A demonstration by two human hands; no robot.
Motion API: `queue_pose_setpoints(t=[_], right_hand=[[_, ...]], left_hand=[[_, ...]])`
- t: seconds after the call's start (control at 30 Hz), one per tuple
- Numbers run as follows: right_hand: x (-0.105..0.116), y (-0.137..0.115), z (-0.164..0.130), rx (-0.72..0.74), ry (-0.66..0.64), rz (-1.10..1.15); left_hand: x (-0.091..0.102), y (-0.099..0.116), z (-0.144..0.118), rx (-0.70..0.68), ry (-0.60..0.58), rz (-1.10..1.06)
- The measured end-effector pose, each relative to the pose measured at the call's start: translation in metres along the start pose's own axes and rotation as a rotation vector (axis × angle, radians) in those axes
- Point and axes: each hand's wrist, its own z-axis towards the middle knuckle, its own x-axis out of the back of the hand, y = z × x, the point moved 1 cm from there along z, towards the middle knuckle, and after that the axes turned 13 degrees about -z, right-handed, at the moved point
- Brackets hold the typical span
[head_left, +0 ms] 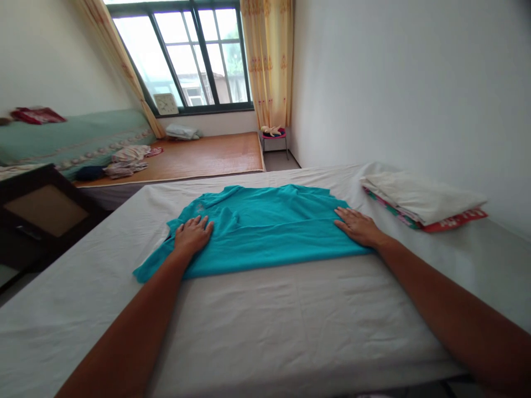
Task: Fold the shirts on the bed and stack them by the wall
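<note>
A turquoise shirt [265, 237] lies spread sideways on a bed with a white sheet [282, 326]. Its near part is folded over, leaving a straight edge toward me and a crease across the middle. My left hand [193, 234] rests flat on the shirt's left part, fingers stretched out. On the right end of the fabric, my right hand [357, 225] also lies flat with its fingers extended. Neither hand grips the cloth. A small pale print shows near the shirt's upper left.
Folded white cloth [427, 196] lies over a red printed piece [454, 220] at the right, near the wall. Beyond stand a brown mat-covered bed [215, 157] with clothes [128, 160], a small stool [274, 134] and a window [199, 61]. A dark cabinet [45, 215] is at left.
</note>
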Motion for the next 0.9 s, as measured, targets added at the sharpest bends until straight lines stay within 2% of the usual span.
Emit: queue_pose_setpoints(t=[0.13, 0.27, 0.37, 0.47, 0.57, 0.67, 0.73, 0.9], right_hand=[[-0.007, 0.016, 0.002, -0.135, 0.015, -0.008], [-0.001, 0.029, 0.018, -0.158, 0.073, 0.092], [0.017, 0.036, 0.048, -0.148, 0.110, 0.228], [0.033, 0.033, 0.084, -0.194, 0.120, 0.251], [0.035, 0.020, 0.113, -0.240, 0.050, 0.232], [0.030, 0.011, 0.136, -0.183, 0.014, 0.241], [0.032, 0.016, 0.150, -0.165, 0.051, 0.258], [0.045, 0.052, 0.183, -0.408, 0.272, 0.268]], left_hand=[[-0.003, -0.005, 0.002, -0.022, 0.013, 0.021], [-0.005, -0.005, 0.002, -0.031, 0.036, 0.034], [-0.004, -0.004, 0.001, -0.041, 0.044, 0.035], [-0.004, -0.003, 0.000, -0.052, 0.053, 0.035], [-0.004, -0.003, 0.000, -0.053, 0.062, 0.039], [-0.004, -0.004, -0.001, -0.058, 0.064, 0.041], [-0.003, -0.004, -0.001, -0.058, 0.065, 0.043], [-0.002, -0.004, -0.002, -0.062, 0.071, 0.040]])
